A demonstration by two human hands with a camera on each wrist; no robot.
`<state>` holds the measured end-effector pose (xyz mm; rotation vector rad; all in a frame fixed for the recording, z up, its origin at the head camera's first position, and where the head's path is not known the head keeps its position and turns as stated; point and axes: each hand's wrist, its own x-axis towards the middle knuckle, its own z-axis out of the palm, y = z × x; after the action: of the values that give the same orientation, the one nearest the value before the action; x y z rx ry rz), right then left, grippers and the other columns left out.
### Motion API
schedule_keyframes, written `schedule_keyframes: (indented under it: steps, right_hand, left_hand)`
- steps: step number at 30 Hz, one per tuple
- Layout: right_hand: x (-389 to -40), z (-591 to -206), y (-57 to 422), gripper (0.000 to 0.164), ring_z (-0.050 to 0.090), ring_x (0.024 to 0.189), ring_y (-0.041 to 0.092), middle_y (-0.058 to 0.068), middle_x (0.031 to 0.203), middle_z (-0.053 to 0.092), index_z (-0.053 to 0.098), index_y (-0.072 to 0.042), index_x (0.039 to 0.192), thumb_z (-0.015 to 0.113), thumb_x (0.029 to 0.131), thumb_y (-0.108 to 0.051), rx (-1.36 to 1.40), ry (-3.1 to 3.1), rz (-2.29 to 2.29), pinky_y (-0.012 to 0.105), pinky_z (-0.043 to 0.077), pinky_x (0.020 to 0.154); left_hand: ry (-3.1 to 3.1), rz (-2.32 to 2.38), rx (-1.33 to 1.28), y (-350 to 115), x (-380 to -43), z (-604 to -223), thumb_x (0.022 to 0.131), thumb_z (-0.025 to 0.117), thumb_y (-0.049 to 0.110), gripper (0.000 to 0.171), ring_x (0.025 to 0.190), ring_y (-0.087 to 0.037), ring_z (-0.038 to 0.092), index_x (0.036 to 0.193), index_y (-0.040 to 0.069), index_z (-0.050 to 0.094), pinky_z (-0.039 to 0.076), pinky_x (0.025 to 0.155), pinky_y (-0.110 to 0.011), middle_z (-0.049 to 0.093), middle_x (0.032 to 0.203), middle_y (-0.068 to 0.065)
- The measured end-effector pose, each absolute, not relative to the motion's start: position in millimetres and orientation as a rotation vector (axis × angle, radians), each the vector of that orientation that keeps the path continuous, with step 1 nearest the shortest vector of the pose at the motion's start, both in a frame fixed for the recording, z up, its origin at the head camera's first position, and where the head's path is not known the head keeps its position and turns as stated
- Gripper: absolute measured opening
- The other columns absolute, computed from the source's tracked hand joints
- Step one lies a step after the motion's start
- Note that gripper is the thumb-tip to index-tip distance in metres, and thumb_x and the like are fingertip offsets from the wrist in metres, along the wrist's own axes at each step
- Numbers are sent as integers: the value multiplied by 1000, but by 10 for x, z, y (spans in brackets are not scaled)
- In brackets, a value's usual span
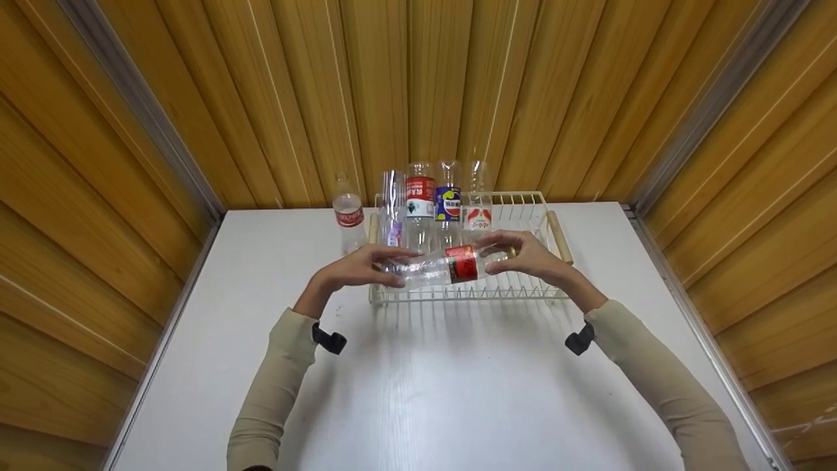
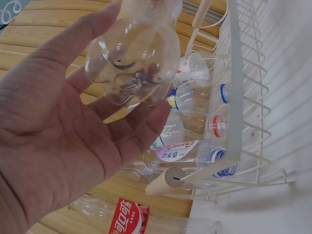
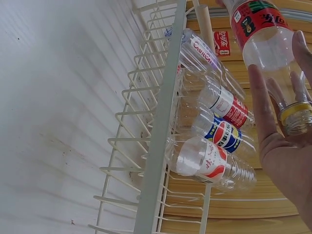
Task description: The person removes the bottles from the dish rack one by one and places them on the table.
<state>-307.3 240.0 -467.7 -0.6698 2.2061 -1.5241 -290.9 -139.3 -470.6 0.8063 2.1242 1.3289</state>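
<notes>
A clear plastic bottle with a red label (image 1: pixel 451 265) lies between the person's two hands, held above the front part of a white wire rack with wooden handles (image 2: pixel 236 73). Its long axis runs nearly crosswise, left to right, the left end slightly nearer the person in the head view. The left hand (image 1: pixel 363 265) grips the lobed base between thumb and fingers; the right hand (image 1: pixel 526 255) holds the neck end, where a yellow ring (image 3: pixel 295 108) shows. Neither hand is nearer: both touch it, one at each end. Just beyond it, four clear plastic bottles with printed labels (image 1: pixel 448 204) sit side by side in the rack, towards its left.
</notes>
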Motion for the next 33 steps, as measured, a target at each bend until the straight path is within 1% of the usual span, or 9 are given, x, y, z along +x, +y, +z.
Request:
schedule_keyframes:
  steps: [3, 7, 10, 15, 21, 23, 29, 30, 33]
  right_hand:
    - [-3068, -4670, 2390, 54, 62, 128, 31, 12, 141, 64, 63, -10, 138, 82, 87, -16, -681, 2224, -1507, 38, 55, 105]
    - [-3075, -4670, 2400, 56, 61, 129, 30, 12, 142, 64, 62, -10, 140, 81, 87, -15, -698, 2223, -1502, 35, 53, 107]
    - [-3085, -4665, 2433, 59, 59, 131, 33, 12, 143, 63, 58, -9, 143, 79, 89, -13, -707, 2202, -1505, 29, 53, 104]
    - [-3115, -4664, 2570, 63, 54, 135, 36, 16, 145, 59, 53, -6, 146, 79, 89, -13, -673, 2244, -1499, 27, 51, 106]
    - [-3201, -4749, 2883, 64, 56, 133, 36, 24, 146, 56, 51, -4, 147, 79, 90, -15, -616, 2305, -1531, 19, 52, 100]
    - [-3216, -4776, 3008, 63, 56, 133, 35, 22, 145, 57, 51, -4, 147, 77, 91, -16, -588, 2332, -1532, 16, 52, 99]
    - [-3219, -4781, 3333, 61, 56, 133, 24, 8, 145, 59, 51, -8, 148, 75, 94, -25, -450, 2448, -1463, 15, 52, 93]
    - [-3220, -4776, 3373, 60, 55, 133, 23, 7, 146, 58, 51, -8, 148, 74, 95, -26, -436, 2466, -1451, 15, 51, 92]
    - [-3227, -4767, 3475, 58, 53, 135, 27, 10, 147, 57, 51, -5, 147, 72, 97, -26, -422, 2497, -1452, 12, 49, 92]
  left_hand:
    - [2104, 1332, 824, -1400, -2928, -4718, 94, 75, 22, 60, 131, -28, 57, 150, 24, 53, 48, 111, -50, 54, 153, -10]
    - [2074, 1363, 837, -1418, -2962, -4759, 95, 73, 19, 58, 123, -25, 59, 150, 20, 54, 51, 106, -44, 54, 154, -11]
    - [2065, 1380, 834, -1454, -2964, -4780, 95, 73, 19, 58, 127, -25, 57, 150, 19, 53, 50, 106, -42, 52, 155, -10]
    - [2086, 1417, 796, -1560, -2936, -4791, 94, 74, 21, 66, 137, -32, 54, 154, 16, 47, 49, 110, -51, 52, 154, -14]
    - [2129, 1482, 733, -1691, -2913, -4830, 93, 75, 23, 72, 139, -37, 51, 157, 18, 42, 48, 110, -57, 52, 152, -17]
    - [2141, 1498, 702, -1726, -2892, -4850, 92, 76, 25, 75, 138, -39, 52, 158, 18, 40, 50, 108, -57, 52, 152, -18]
    - [2185, 1550, 558, -1841, -2813, -4930, 91, 77, 31, 82, 132, -40, 55, 160, 30, 34, 57, 98, -47, 52, 149, -17]
    - [2192, 1564, 536, -1865, -2803, -4943, 91, 78, 30, 82, 132, -40, 55, 160, 31, 34, 58, 97, -45, 52, 149, -17]
    - [2192, 1627, 475, -1937, -2780, -4977, 90, 79, 25, 85, 134, -45, 53, 161, 30, 32, 59, 94, -42, 50, 150, -20]
